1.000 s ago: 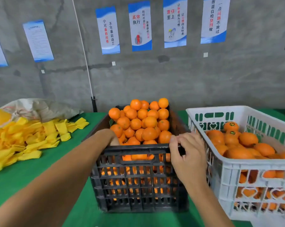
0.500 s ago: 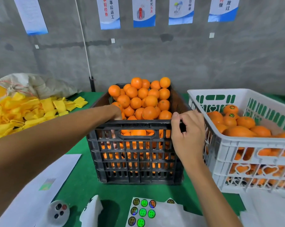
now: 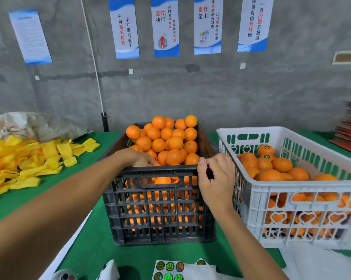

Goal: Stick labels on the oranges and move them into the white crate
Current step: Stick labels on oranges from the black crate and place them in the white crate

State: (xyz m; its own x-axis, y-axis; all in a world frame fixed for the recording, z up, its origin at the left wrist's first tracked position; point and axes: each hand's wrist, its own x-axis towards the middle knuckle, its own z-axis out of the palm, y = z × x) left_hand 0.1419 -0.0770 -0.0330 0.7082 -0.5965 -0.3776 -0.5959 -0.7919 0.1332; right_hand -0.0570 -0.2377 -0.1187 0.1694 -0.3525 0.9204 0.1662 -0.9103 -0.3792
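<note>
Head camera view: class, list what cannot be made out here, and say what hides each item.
- Left hand fingers: dip behind the black slatted plastic crate rim, so any grip on an orange is unclear.
- Sheet of round green stickers: cut off by the bottom edge; print too small.
- Lower oranges in the white plastic crate: mostly hidden by its wall.

The black crate (image 3: 160,205) of oranges (image 3: 166,142) sits just left of the white crate (image 3: 304,190).
</note>
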